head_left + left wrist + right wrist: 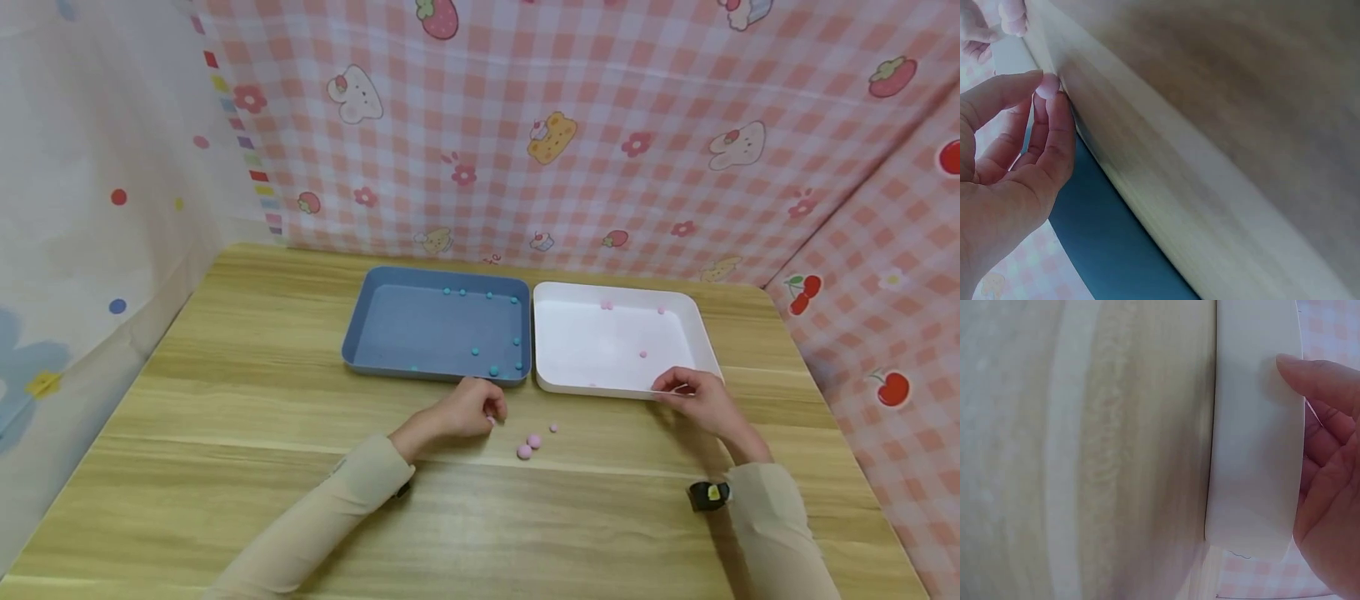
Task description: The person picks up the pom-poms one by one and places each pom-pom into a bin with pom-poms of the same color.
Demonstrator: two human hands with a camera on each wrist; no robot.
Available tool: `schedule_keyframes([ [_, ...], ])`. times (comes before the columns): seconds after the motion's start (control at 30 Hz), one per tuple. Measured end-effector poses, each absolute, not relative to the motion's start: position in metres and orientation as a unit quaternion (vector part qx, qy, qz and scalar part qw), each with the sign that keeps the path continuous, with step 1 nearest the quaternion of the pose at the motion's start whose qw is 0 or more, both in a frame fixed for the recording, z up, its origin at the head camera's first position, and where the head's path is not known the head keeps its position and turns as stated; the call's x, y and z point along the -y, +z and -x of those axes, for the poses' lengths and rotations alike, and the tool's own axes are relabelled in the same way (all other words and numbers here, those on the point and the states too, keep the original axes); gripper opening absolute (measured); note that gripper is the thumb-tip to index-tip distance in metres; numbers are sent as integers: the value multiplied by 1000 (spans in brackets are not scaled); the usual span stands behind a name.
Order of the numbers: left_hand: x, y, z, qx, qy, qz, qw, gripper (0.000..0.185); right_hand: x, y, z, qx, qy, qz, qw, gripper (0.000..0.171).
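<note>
The left hand (467, 410) pinches a small pink bead (1048, 85) between thumb and fingers, just in front of the blue tray (390, 333). The right hand (693, 400), fingers relaxed, touches the near rim of the white tray (675, 304). Three more pink beads (529, 445) lie on the counter (225, 400) between the hands.

Wooden table (225, 467): blue tray (397, 333), white tray (592, 350), pink beads (529, 446).
</note>
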State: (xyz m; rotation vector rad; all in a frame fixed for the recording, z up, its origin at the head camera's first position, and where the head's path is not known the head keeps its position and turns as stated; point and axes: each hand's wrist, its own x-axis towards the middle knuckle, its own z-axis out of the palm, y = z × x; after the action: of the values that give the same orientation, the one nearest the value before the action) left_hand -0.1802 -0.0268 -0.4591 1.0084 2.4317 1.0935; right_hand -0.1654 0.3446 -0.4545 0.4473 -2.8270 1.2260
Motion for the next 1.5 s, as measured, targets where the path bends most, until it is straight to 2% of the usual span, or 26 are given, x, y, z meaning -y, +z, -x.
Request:
schedule_keyframes([
  [0.23,25,-454,180,-829,420,-332,164,21,-344,-457,165,906,396,-150,17,4],
  [0.53,14,-431,188,-797,457,-357,168,13,-344,-455,164,904,404,-138,13,5],
  [0.87,-15,-412,209,-774,506,-358,128,9,-338,-443,159,906,400,-137,7,4],
  [1.5,-78,-400,237,-764,588,-238,121,10,-348,-453,166,907,401,-130,-6,3],
])
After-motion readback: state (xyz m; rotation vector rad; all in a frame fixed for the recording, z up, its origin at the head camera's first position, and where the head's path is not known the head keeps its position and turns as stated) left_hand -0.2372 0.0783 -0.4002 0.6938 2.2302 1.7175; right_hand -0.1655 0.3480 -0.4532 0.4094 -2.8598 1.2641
